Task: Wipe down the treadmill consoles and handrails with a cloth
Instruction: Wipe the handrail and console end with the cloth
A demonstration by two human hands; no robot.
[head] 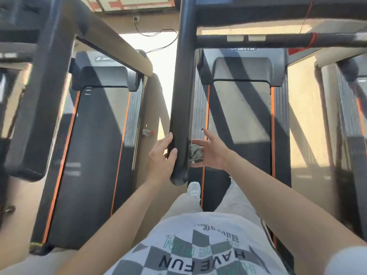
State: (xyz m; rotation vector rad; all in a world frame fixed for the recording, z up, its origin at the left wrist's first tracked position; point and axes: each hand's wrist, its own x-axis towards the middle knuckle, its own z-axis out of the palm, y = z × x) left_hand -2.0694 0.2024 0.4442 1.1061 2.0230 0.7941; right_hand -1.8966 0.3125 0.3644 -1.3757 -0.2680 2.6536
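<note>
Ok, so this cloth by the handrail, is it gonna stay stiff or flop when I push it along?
Likely floppy: the cloth sits crumpled between the right hand and the handrail. Probably light, as spread fingers alone hold it there. It may bunch rather than slide.

cloth (195,154) partly hidden behind handrail (179,108), details blurred

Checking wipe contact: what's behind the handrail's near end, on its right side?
A crumpled cloth, between the handrail and the spread right hand. Its left edge is covered by the rail, so contact cannot be seen. The left hand grips the other side.
</note>
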